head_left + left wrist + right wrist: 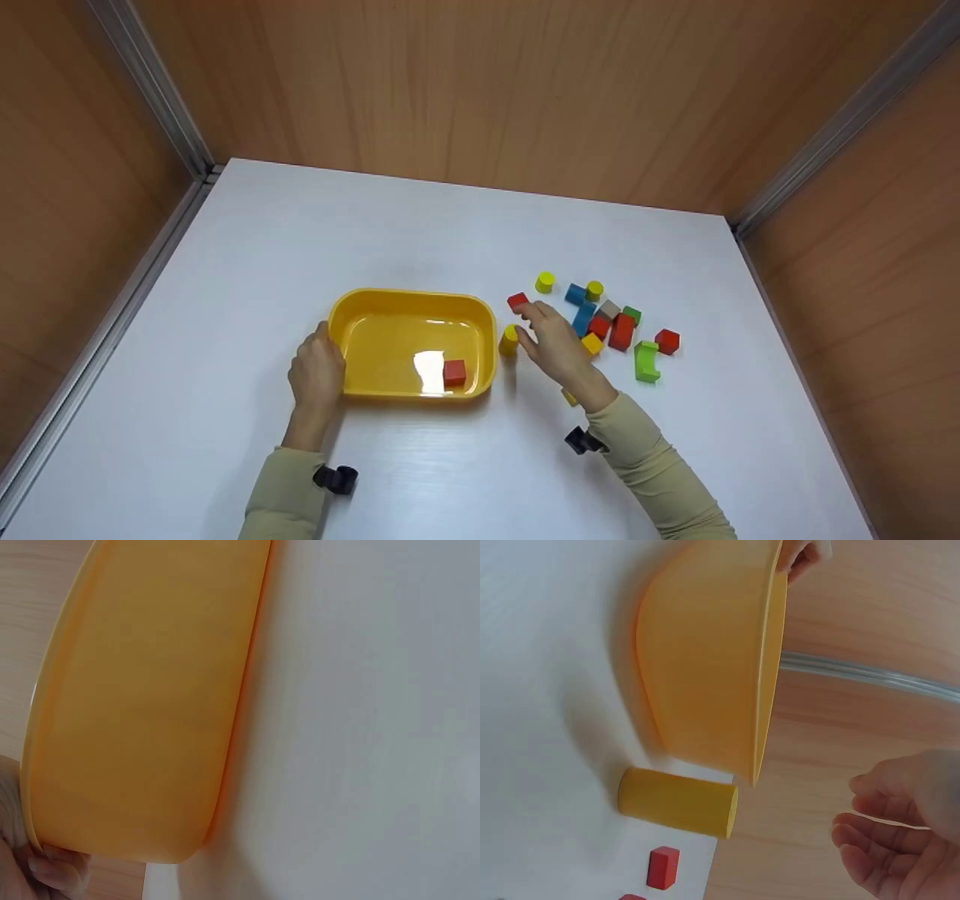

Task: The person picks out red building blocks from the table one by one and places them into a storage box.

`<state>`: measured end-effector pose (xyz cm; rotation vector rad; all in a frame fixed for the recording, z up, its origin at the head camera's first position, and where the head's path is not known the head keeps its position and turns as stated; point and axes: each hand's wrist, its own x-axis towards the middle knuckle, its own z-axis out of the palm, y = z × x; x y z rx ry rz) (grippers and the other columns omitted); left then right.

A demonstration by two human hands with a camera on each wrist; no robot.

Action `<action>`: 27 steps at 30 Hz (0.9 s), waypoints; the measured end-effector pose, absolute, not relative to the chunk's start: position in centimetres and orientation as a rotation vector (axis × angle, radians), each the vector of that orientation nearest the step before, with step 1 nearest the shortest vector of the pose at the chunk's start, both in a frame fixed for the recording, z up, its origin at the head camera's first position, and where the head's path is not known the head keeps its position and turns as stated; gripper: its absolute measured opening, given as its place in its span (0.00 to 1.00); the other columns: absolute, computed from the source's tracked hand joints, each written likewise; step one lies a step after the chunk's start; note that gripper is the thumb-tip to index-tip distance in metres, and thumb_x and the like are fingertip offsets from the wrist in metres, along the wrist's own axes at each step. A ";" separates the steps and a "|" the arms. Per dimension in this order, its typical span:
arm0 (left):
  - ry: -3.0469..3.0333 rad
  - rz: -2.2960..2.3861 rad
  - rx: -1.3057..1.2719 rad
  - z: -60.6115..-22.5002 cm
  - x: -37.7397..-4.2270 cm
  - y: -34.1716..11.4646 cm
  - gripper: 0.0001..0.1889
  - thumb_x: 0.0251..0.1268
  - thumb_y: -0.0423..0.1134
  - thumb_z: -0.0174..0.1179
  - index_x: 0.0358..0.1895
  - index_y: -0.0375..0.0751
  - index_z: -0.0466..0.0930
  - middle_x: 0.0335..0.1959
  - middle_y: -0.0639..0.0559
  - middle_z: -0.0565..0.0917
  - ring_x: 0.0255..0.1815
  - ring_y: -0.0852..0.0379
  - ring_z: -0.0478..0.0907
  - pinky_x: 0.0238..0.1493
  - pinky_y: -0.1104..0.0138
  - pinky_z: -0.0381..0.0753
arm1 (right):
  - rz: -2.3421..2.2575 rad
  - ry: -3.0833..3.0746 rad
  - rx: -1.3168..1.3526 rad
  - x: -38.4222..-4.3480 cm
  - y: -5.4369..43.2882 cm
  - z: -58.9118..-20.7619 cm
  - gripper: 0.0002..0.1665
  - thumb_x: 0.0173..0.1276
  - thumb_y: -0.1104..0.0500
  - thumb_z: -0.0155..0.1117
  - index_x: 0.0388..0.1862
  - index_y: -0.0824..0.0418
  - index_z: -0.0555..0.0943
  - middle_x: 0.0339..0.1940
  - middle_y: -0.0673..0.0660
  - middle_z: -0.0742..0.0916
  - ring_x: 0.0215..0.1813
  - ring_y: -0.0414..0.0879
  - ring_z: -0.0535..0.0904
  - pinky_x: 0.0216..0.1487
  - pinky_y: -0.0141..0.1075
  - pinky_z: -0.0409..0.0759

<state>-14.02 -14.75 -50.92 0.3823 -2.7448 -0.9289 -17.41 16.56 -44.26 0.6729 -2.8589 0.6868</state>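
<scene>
My left hand (316, 367) grips the left rim of a yellow plastic tub (411, 295); in the left wrist view its fingers (60, 870) curl under the lip. Inside the tub, near its right front corner, lies a red block (454, 373). Just right of the tub, a yellow cylinder (508, 341) stands upright on the table, seen larger in the right wrist view. My right hand (556, 346) hovers beside that cylinder, fingers loosely bent and thumb apart, holding nothing. Beyond its fingertips is a small red block (517, 301).
Right of my right hand lie several blocks, among them a red block (622, 331), a blue block (583, 319) and a green arch (646, 362). A yellow piece (570, 397) is partly hidden by the right wrist. Wooden panels (465, 97) border the white table (285, 225).
</scene>
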 end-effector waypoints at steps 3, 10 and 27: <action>-2.742 -0.927 0.388 -51.0 -14.0 -14.8 0.19 0.62 0.26 0.43 0.56 0.23 0.64 0.39 0.29 0.76 0.29 0.41 0.78 0.25 0.53 0.77 | 0.693 -2.851 0.638 -17.9 17.5 -44.5 0.15 0.59 0.65 0.60 0.47 0.60 0.75 0.40 0.56 0.79 0.38 0.45 0.76 0.39 0.30 0.77; -2.717 -0.930 0.370 -51.0 -14.0 -14.8 0.18 0.61 0.25 0.43 0.55 0.23 0.65 0.36 0.30 0.77 0.25 0.43 0.77 0.22 0.55 0.76 | 0.713 -2.884 0.526 -18.8 18.7 -45.3 0.17 0.59 0.65 0.60 0.48 0.64 0.74 0.42 0.59 0.79 0.37 0.47 0.77 0.37 0.33 0.78; -2.729 -0.936 0.378 -51.1 -14.1 -14.7 0.18 0.61 0.25 0.44 0.55 0.24 0.65 0.36 0.31 0.77 0.27 0.42 0.77 0.25 0.53 0.76 | 0.584 -3.177 0.246 -21.1 19.8 -47.3 0.24 0.60 0.61 0.60 0.55 0.66 0.69 0.52 0.63 0.74 0.48 0.52 0.72 0.48 0.39 0.74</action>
